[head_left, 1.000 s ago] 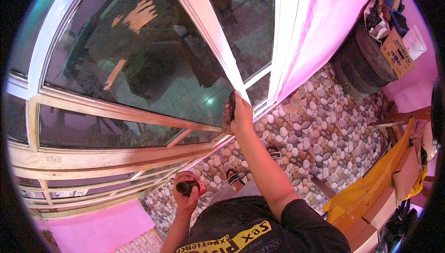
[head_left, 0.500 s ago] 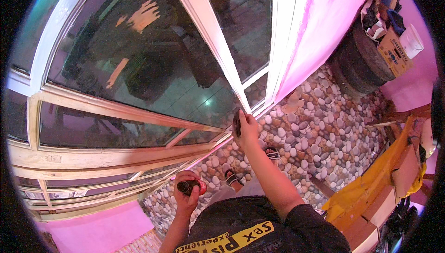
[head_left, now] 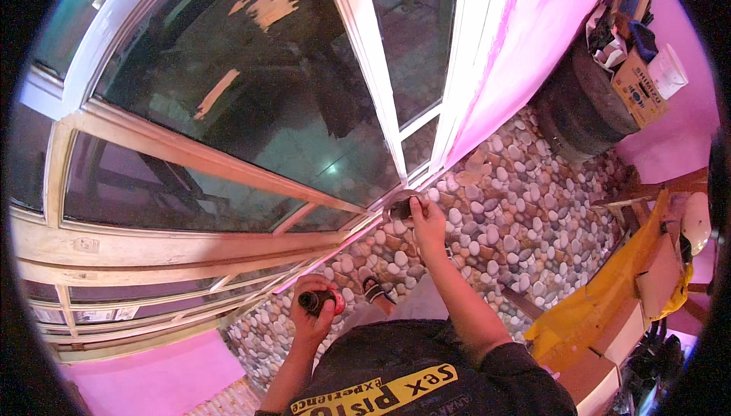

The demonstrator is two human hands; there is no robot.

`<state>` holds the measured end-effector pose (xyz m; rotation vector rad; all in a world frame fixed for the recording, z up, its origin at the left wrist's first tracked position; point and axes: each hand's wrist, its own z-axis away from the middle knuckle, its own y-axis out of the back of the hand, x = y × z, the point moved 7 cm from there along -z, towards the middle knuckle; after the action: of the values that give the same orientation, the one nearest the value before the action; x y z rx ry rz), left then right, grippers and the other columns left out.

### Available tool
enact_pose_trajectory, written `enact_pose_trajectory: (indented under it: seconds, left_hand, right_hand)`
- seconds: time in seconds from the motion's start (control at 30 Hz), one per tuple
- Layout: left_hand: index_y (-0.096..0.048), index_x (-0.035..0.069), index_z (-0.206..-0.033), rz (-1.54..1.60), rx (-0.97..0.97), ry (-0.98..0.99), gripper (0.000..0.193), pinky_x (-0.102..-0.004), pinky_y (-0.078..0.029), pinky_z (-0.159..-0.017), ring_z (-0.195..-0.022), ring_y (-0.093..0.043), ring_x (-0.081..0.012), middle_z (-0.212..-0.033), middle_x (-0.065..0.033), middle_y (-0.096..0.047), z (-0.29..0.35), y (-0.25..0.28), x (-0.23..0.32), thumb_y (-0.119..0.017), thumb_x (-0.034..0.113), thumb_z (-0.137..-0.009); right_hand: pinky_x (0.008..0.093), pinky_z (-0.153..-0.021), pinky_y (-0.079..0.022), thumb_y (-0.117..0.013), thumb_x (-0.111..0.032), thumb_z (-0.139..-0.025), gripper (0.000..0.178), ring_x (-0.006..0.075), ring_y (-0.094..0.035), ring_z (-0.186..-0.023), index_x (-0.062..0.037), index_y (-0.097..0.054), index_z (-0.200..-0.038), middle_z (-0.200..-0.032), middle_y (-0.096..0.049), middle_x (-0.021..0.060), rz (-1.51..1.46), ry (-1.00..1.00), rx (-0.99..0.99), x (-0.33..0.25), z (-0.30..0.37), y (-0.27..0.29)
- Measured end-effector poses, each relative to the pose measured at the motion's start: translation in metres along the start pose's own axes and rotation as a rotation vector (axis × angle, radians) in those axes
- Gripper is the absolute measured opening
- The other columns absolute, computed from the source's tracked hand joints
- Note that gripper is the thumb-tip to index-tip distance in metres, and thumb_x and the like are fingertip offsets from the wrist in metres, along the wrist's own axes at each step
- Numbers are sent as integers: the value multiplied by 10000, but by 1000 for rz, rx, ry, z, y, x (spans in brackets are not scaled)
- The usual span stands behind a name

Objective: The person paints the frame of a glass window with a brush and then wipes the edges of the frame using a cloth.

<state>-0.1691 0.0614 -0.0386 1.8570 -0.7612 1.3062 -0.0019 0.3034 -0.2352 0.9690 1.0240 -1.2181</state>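
Observation:
My left hand [head_left: 311,319] is closed around a small red can with a dark round top [head_left: 315,302], low in front of my body. In my right hand [head_left: 429,225], pinched between thumb and fingers, is a dark, flat, rounded piece with a paler rim [head_left: 399,206]; its exact kind is unclear. That hand is near the lower corner of a white window frame [head_left: 384,104], above the pebble-patterned floor. Whether the piece touches the frame cannot be told. Large dark glass panes [head_left: 251,111] fill the frame, with reflections and pale patches in them.
A pink wall [head_left: 487,73] runs beyond the window. At the far right a dark round drum-like stack [head_left: 582,104] bears a cardboard box [head_left: 638,88] and a white container [head_left: 668,71]. Yellow cloth [head_left: 586,302] and cardboard [head_left: 620,332] lie at the right. Below me is pebble-patterned floor [head_left: 495,225].
My right hand has moved a little right and down, turning the dark piece so its broad side shows. My left hand keeps the can, shifted slightly. The view has shifted a little.

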Motion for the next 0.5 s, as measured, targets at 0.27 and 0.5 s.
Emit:
enact_pose_trajectory:
  seconds: [0.27,0.5]
  left_hand:
    - [-549,28,-1043,27,-42,8,265,-361,-492,-841,-938,-600,-241,-1045,-147,-564,4,-1,-5,-686,174,-868]
    - [-551,30,-1045,65,-56,-6,251,-370,-487,-871,-960,-600,-241,-1047,-146,-574,0,0,2,-680,157,-870]
  right_hand:
    - [352,-746,-526,-590,-322,-1001,324,191,-659,-813,2,-600,-1014,-880,-665,91,-81,-51,-97,-9,2,14]
    - [337,-909,-494,-593,-126,-985,173,172,-628,-1011,-50,-551,-1135,-1108,-652,75,-734,-359,-291,-41,25,-14]
